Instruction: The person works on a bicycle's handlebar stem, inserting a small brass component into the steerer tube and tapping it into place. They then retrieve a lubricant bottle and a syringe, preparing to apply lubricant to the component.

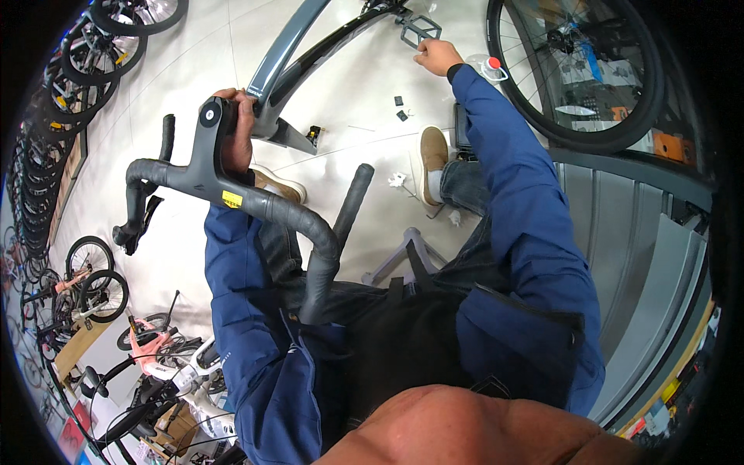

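Observation:
In front of me stands a grey and black bicycle frame without a front wheel in view. Its black drop handlebar and stem reach toward my left arm. My left hand is closed around the front end of the frame, just behind the stem, which covers part of the fingers. Farther off to the right, my right hand pinches the near edge of a dark flat pedal with bent fingers. The fork points down to the right, above the floor.
A bicycle wheel stands at the right, with a clear plastic bottle beside it. Small dark pieces and crumpled white scraps lie on the floor near my shoes. Grey metal panels line my right. Several bicycles stand along the left.

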{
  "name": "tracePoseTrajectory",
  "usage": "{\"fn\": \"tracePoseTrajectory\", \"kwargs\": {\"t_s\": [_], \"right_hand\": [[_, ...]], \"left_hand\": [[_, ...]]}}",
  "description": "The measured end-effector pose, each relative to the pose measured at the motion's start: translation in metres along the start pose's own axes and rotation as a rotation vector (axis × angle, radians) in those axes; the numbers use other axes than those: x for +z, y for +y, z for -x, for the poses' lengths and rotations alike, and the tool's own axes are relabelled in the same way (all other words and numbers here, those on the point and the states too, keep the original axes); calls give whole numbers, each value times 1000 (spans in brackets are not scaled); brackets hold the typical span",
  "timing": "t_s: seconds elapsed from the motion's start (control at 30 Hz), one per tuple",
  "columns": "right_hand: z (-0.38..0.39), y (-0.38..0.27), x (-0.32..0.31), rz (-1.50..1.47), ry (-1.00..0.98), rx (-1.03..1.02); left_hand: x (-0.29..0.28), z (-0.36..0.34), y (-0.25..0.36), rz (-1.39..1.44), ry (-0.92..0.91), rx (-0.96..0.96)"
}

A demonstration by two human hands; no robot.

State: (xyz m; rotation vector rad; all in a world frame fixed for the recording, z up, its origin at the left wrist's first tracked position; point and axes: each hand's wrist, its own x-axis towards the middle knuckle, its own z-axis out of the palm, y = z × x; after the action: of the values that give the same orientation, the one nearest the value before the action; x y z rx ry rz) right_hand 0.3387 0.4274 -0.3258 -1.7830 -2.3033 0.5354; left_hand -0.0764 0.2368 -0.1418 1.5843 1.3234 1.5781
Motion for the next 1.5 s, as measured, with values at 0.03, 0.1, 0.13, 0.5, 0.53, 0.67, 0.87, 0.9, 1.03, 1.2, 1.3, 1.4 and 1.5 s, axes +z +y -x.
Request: {"fn": "tracePoseTrajectory", "kwargs": {"t_s": [0.03, 0.1, 0.13, 0.5, 0.53, 0.67, 0.87, 0.9, 1.03, 1.2, 1.3, 1.4, 1.5], "right_hand": [[-3, -1, -2, -9, -7, 23], [-6, -3, -5, -25, 5, -4], [-8, -3, -6, -22, -1, 16], [-20, 8, -1, 64, 142, 5], [-21, 9, 0, 47, 154, -20], [-31, 17, -6, 36, 132, -10], [-44, 35, -6, 53, 127, -89], [-45, 38, -6, 38, 136, -107], [-51, 37, -9, 122, 155, -165], [-58, 30, -14, 72, 58, -112], [-58, 29, -15, 65, 40, -79], [-57, 26, -18, 74, 21, -69], [-54, 17, -25, 104, -24, -74]], "left_hand": [[0, -2, -3, 7, -17, 32], [-3, 2, -3, -3, -38, -5], [-5, 3, -4, -2, -53, -9], [-10, -2, 1, 38, -177, 36], [-10, -4, 1, 82, -194, 24], [-10, -13, -5, 201, -252, 22], [-13, -19, -14, 161, -328, 84], [-16, -21, -15, 138, -337, 111], [-30, -19, -16, 109, -337, -46], [-36, -28, -23, 122, -349, 45], [-35, -25, -23, 162, -345, 76], [-38, -19, -18, 35, -335, -52], [-37, -18, -14, -26, -297, -81]]}}
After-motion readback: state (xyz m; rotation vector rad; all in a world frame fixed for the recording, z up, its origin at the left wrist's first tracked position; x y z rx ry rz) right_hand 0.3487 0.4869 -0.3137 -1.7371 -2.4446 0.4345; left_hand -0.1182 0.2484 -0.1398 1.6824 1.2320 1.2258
